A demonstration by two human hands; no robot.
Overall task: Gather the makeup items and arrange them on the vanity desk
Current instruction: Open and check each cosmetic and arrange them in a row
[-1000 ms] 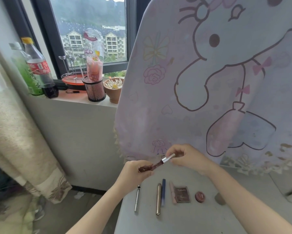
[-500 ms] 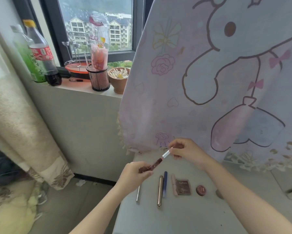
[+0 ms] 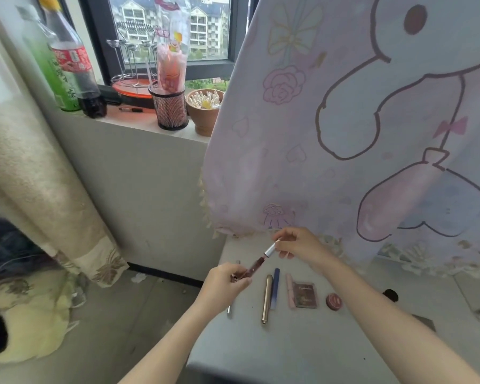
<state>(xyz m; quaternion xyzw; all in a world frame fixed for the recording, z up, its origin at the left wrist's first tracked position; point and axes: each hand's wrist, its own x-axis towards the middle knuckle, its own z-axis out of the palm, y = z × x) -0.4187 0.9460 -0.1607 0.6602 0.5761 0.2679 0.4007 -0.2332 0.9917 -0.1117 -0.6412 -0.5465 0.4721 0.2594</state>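
A dark red lip gloss tube (image 3: pixel 254 268) with a silver cap is held above the grey vanity desk (image 3: pixel 302 345). My left hand (image 3: pixel 223 284) grips its lower end. My right hand (image 3: pixel 297 243) pinches the silver cap at the upper end. On the desk below lie, in a row, a thin silver pen (image 3: pixel 229 311), a gold tube (image 3: pixel 266 299), a blue tube (image 3: pixel 274 286), a pink stick (image 3: pixel 289 289), a dark red compact (image 3: pixel 304 295) and a small round red pot (image 3: pixel 333 301).
A cartoon-printed cloth (image 3: pixel 344 120) hangs over the back of the desk. On the windowsill to the left stand two bottles (image 3: pixel 69 59), a mesh cup (image 3: pixel 169 106) and a clay pot of cotton swabs (image 3: pixel 205 106). A rolled blanket (image 3: pixel 33 176) leans at the left.
The tube has tilted steeper, its capped end raised by my right hand. The camera has come closer and lower; both hands keep hold of the tube.
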